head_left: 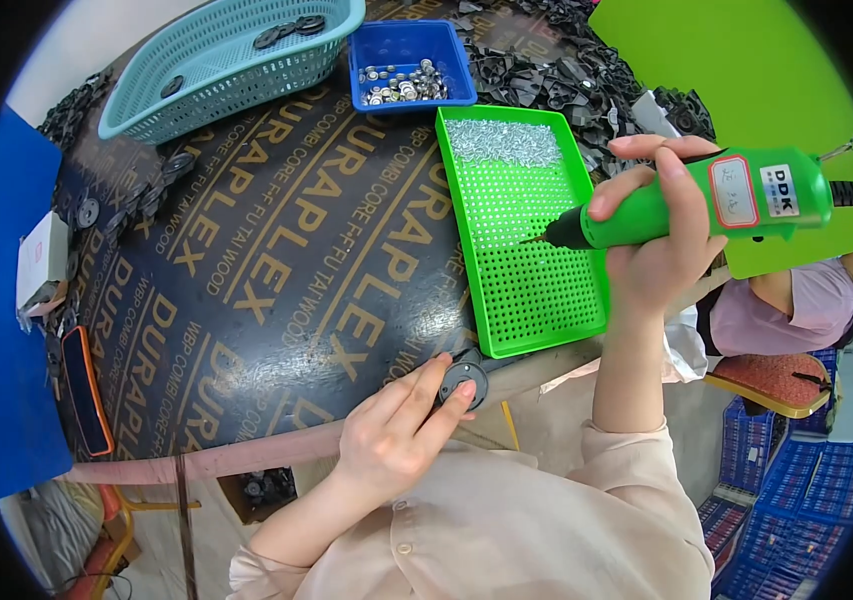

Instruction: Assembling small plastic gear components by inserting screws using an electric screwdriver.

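As left (pixel 381 448) clasps disc (pixel 458 372), right (pixel 654 265) grips screwdriver (pixel 736 195)

Screws (pixel 503 142) in tray (pixel 538 300), bin (pixel 391 45) behind, basket (pixel 236 95) farther left

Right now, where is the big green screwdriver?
In the head view, the green electric screwdriver is on the right side, gripped in the person's right hand, pointing left over the green tray.

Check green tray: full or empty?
Partly filled: small silvery parts cover the far end of the green tray; its near floor shows.
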